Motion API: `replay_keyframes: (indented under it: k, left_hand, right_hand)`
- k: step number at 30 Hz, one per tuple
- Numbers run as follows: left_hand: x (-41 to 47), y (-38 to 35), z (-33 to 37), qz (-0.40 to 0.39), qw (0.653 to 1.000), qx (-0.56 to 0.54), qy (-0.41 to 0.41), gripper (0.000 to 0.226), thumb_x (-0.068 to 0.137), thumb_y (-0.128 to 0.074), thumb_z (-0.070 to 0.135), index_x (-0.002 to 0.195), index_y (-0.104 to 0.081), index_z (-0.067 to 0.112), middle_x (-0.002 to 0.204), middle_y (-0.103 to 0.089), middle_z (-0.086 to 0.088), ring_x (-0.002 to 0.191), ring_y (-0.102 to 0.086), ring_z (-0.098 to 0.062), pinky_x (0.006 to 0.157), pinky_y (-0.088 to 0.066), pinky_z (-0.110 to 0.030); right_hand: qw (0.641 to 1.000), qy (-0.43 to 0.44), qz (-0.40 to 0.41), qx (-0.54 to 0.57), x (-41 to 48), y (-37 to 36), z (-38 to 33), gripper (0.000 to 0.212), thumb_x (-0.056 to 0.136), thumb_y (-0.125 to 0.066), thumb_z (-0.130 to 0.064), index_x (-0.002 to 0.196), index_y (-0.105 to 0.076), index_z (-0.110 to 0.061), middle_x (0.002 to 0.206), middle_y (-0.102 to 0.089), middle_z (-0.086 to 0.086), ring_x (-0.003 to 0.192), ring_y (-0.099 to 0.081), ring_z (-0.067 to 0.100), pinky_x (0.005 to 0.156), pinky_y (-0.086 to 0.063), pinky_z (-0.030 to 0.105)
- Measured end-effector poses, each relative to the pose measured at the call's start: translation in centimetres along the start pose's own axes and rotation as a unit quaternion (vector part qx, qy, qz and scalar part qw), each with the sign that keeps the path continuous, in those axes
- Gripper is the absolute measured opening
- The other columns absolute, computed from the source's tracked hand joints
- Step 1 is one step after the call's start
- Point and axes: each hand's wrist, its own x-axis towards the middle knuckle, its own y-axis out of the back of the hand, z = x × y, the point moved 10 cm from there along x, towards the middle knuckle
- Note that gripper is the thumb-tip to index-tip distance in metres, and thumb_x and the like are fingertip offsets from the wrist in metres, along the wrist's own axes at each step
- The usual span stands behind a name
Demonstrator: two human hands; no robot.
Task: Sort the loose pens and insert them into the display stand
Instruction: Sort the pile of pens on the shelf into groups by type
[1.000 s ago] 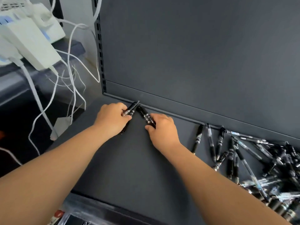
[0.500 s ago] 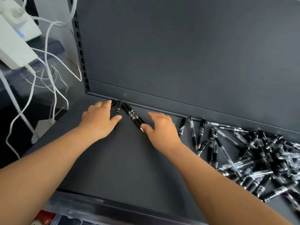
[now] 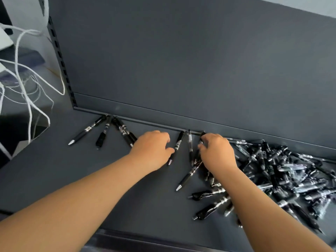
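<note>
Grey shelf (image 3: 91, 179), loose black pens (image 3: 291, 184) (heaped rightward)

Left hand (image 3: 152, 148) rests on grey shelf (image 3: 91, 179), thumb touching one black pen (image 3: 176, 145). Right hand (image 3: 217, 151) curls its fingers round another pen (image 3: 202, 134) beside the loose pile (image 3: 291, 179).

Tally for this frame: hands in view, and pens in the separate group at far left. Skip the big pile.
Hands: 2, left hand and right hand
Pens in the far-left group: 4
Total: 6
The pile is too tangled to count.
</note>
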Motion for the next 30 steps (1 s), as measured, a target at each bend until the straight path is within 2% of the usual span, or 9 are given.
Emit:
replay_keyframes:
  k: [3, 9, 15, 17, 20, 22, 25, 27, 30]
  left_hand:
    - [0.5, -1.7, 0.9, -0.014, 0.999, 0.039, 0.021, 0.036, 0.091, -0.055, 0.045, 0.115, -0.057, 0.017, 0.11, -0.057, 0.0, 0.102, -0.054, -0.022, 0.079, -0.042, -0.031]
    - [0.9, -2.7, 1.4, -0.001, 0.998, 0.048, 0.045, 0.027, 0.091, -0.053, 0.034, 0.109, -0.059, 0.014, 0.108, -0.06, -0.003, 0.098, -0.058, -0.026, 0.074, -0.044, -0.032]
    - [0.2, -1.5, -1.1, 0.031, 0.996, -0.02, 0.084, 0.018, 0.091, -0.051, 0.024, 0.099, -0.062, 0.014, 0.097, -0.059, -0.002, 0.086, -0.056, -0.024, 0.071, -0.047, -0.035]
    - [-0.3, -0.7, -2.2, 0.044, 0.994, -0.041, 0.092, 0.017, 0.092, -0.051, 0.024, 0.098, -0.063, 0.015, 0.093, -0.06, 0.0, 0.083, -0.056, -0.022, 0.069, -0.048, -0.034]
    - [-1.3, 1.3, -4.1, 0.072, 0.989, -0.066, 0.111, 0.015, 0.092, -0.051, 0.025, 0.098, -0.064, 0.019, 0.089, -0.062, 0.002, 0.08, -0.058, -0.019, 0.067, -0.049, -0.034]
    - [-1.9, 2.6, -5.7, 0.091, 0.984, -0.076, 0.13, 0.015, 0.092, -0.052, 0.024, 0.098, -0.065, 0.019, 0.086, -0.063, 0.003, 0.08, -0.059, -0.019, 0.068, -0.049, -0.033]
    - [-3.0, 4.1, -8.1, 0.105, 0.979, -0.077, 0.158, 0.015, 0.092, -0.052, 0.024, 0.098, -0.065, 0.019, 0.083, -0.064, 0.004, 0.078, -0.06, -0.019, 0.068, -0.05, -0.033]
    - [-3.7, 4.7, -9.3, 0.107, 0.977, -0.071, 0.171, 0.017, 0.092, -0.052, 0.024, 0.1, -0.066, 0.018, 0.086, -0.064, 0.003, 0.081, -0.06, -0.019, 0.069, -0.05, -0.032]
    - [-4.3, 5.1, -10.8, 0.111, 0.974, -0.068, 0.187, 0.019, 0.093, -0.052, 0.023, 0.104, -0.065, 0.015, 0.09, -0.065, -0.001, 0.085, -0.061, -0.022, 0.074, -0.051, -0.034]
  right_hand:
    - [0.999, -0.012, -0.011, -0.041, 0.4, -1.0, 0.9, 0.017, 0.089, -0.055, -0.025, 0.095, -0.061, -0.01, 0.097, -0.065, 0.007, 0.1, -0.055, 0.031, 0.073, -0.04, 0.033]
    - [0.998, -0.022, -0.02, -0.057, 1.0, -2.0, 0.3, 0.021, 0.091, -0.05, -0.031, 0.1, -0.059, -0.014, 0.1, -0.066, 0.005, 0.106, -0.052, 0.031, 0.083, -0.035, 0.037]
    - [0.996, -0.05, -0.05, -0.057, 1.8, -2.5, 0.2, 0.006, 0.08, -0.051, -0.018, 0.081, -0.047, -0.014, 0.078, -0.057, 0.003, 0.081, -0.052, 0.029, 0.078, -0.038, 0.034]
    - [0.995, -0.072, -0.062, -0.039, 2.2, -2.3, 0.4, 0.009, 0.075, -0.053, -0.014, 0.073, -0.045, -0.012, 0.068, -0.052, 0.002, 0.068, -0.051, 0.027, 0.067, -0.041, 0.028]
    - [0.995, -0.095, -0.041, 0.006, 2.7, -1.4, 0.6, 0.017, 0.074, -0.053, -0.008, 0.065, -0.039, -0.011, 0.058, -0.044, 0.003, 0.05, -0.04, 0.02, 0.051, -0.031, 0.022]
    - [0.995, -0.092, -0.031, -0.003, 2.9, -1.2, 0.2, 0.015, 0.078, -0.054, -0.014, 0.07, -0.042, -0.012, 0.062, -0.046, 0.002, 0.057, -0.046, 0.022, 0.057, -0.035, 0.024]
    - [0.992, -0.099, -0.055, -0.062, 2.6, -2.0, -0.3, 0.013, 0.084, -0.054, -0.025, 0.085, -0.048, -0.013, 0.073, -0.05, 0.002, 0.084, -0.057, 0.03, 0.071, -0.039, 0.03]
    - [0.989, -0.103, -0.07, -0.081, 2.5, -2.6, -0.5, 0.009, 0.083, -0.054, -0.021, 0.087, -0.05, -0.014, 0.077, -0.05, 0.003, 0.086, -0.056, 0.03, 0.071, -0.038, 0.03]
    - [0.989, -0.107, -0.076, -0.067, 2.6, -2.8, -0.9, 0.006, 0.081, -0.052, -0.01, 0.087, -0.051, -0.011, 0.079, -0.053, 0.005, 0.076, -0.051, 0.029, 0.067, -0.039, 0.029]
